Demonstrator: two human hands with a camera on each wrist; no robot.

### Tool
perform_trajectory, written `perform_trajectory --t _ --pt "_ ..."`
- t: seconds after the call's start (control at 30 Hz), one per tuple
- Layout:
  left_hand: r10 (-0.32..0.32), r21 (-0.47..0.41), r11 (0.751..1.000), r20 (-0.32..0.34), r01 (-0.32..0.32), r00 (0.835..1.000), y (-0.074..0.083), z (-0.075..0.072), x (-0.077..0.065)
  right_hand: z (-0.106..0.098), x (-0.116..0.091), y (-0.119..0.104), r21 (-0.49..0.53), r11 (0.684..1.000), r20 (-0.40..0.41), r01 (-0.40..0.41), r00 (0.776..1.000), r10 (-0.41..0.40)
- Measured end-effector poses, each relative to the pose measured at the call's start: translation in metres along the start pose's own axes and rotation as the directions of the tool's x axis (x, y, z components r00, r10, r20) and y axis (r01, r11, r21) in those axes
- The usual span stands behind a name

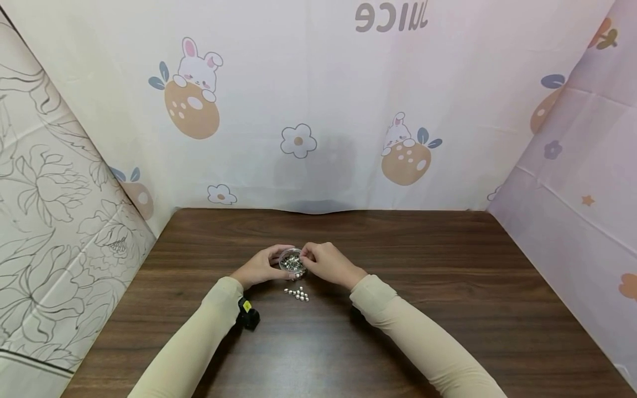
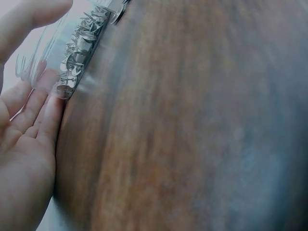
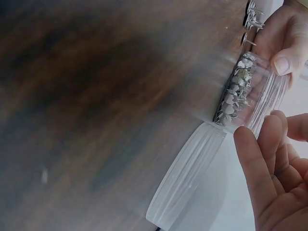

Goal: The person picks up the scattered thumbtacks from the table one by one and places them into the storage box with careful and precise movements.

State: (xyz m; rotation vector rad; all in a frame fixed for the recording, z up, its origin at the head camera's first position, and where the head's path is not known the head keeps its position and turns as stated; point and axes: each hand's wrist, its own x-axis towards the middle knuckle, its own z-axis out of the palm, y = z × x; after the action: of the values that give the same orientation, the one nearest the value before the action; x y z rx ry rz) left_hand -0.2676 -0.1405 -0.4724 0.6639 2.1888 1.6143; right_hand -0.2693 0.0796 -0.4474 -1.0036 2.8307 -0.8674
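Note:
A clear round jar (image 3: 267, 94) holding silvery thumbtacks (image 2: 79, 50) stands on the table. My left hand (image 1: 261, 267) grips it from the left side, with the thumb near its rim. My right hand (image 1: 328, 262) is at the jar's right rim, thumb and fingertips bent together over the opening. Whether a tack is between those fingertips is hidden. In front of the jar, several loose thumbtacks (image 1: 298, 294) lie in a small cluster. Beside the jar, under my right hand, a clear ridged lid (image 3: 185, 178) shows in the right wrist view.
The dark wooden table (image 1: 423, 249) runs back to a printed cloth (image 1: 338, 99) hanging behind it. Cloths also hang at the left and right sides. A black device (image 1: 249, 316) with a yellow patch sits at my left wrist.

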Motion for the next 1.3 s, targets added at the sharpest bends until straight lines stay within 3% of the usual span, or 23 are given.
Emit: perform_trajectory --t 0.23,0.57,0.87,1.3 --pt "-0.009 -0.009 1.0 0.006 0.009 1.0 0.0 -0.001 0.0 -0.001 -0.008 -0.003 0.002 0.999 0.064 0.05 0.997 -0.051" --pt "-0.007 0.004 1.0 0.0 0.007 1.0 -0.002 -0.002 -0.001 0.002 -0.013 -0.007 -0.054 0.98 0.156 0.19 0.971 -0.18" --pt "-0.014 0.001 1.0 0.007 0.014 1.0 0.0 -0.001 -0.001 0.008 -0.015 -0.007 -0.08 0.981 0.273 0.177 0.95 -0.149" --pt "-0.017 0.006 1.0 0.009 0.017 1.0 0.003 -0.001 -0.001 0.008 -0.018 -0.018 -0.18 0.965 0.25 0.19 0.958 -0.142"
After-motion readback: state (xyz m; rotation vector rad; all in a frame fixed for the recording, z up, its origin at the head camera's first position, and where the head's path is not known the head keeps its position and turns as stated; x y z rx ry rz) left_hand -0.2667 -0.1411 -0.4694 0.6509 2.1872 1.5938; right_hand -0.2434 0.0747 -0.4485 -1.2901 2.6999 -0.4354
